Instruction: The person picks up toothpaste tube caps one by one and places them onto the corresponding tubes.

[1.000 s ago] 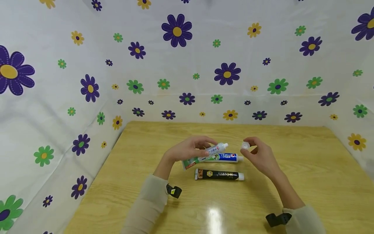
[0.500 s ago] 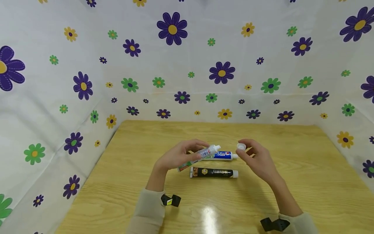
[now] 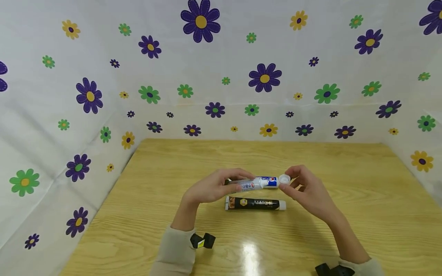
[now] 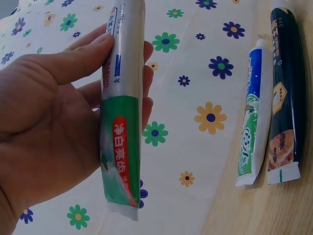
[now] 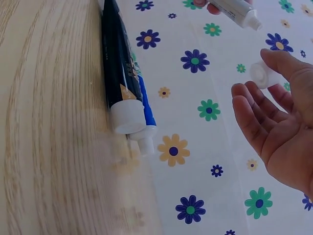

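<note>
My left hand (image 3: 210, 187) holds a silver and green toothpaste tube (image 4: 122, 112) between thumb and fingers, above the table. The tube's bare nozzle (image 5: 255, 22) points right, toward my right hand (image 3: 307, 189). Between thumb and fingertips the right hand pinches a white cap (image 3: 284, 179), its hollow side facing the nozzle, with a gap between the two. Below the held tube lies a blue, green and white toothpaste tube (image 4: 251, 112), partly hidden in the head view. Nearer the front is a black toothpaste tube (image 3: 253, 204) with a white cap, lying flat.
The wooden table (image 3: 165, 165) carries the two lying tubes near its middle. Flower-patterned white cloth (image 3: 235, 57) stands behind the table and along its sides. A black wrist camera (image 3: 203, 240) sits on the left sleeve, another on the right.
The held tube has turned from slanting up to nearly level. Its nozzle and the cap are now closer together. The head view has shifted slightly; the lying tubes stay put.
</note>
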Tool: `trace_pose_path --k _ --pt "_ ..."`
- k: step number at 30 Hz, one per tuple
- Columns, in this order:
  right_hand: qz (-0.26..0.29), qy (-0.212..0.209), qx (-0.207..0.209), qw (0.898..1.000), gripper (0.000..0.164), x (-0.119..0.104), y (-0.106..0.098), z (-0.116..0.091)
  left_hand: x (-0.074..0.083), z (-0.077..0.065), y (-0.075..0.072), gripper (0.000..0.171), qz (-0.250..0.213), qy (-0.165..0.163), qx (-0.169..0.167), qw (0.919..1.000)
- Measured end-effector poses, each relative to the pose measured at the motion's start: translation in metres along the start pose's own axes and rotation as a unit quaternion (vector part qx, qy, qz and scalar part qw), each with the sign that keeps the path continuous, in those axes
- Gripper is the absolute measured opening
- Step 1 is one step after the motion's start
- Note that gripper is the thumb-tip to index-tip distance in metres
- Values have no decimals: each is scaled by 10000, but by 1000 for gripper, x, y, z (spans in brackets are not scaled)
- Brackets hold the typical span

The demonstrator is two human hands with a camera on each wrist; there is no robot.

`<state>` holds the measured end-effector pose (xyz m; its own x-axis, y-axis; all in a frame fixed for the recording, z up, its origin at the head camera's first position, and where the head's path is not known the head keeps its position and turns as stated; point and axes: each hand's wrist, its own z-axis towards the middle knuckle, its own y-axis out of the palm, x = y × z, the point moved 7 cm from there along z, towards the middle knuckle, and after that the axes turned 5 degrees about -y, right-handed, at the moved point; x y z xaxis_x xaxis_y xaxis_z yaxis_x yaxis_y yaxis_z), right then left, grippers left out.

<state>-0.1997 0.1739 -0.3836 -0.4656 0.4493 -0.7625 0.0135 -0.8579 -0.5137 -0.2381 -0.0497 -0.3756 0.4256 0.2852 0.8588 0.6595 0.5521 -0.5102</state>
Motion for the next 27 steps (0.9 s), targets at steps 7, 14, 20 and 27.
trace_pose_path --k 7,14,20,27 --pt "474 113 -127 9987 29 -7 -1 -3 11 -4 -2 35 23 37 -41 10000" --pt "312 53 -217 9993 31 -9 -1 -4 15 -4 -2 36 28 153 -54 9999" --pt "266 -96 -232 9993 33 -13 -2 -5 15 -2 0 36 73 114 -81 9999" --pt "230 -191 -200 9994 33 -18 -1 -7 16 -2 1 36 120 57 -61 9999"
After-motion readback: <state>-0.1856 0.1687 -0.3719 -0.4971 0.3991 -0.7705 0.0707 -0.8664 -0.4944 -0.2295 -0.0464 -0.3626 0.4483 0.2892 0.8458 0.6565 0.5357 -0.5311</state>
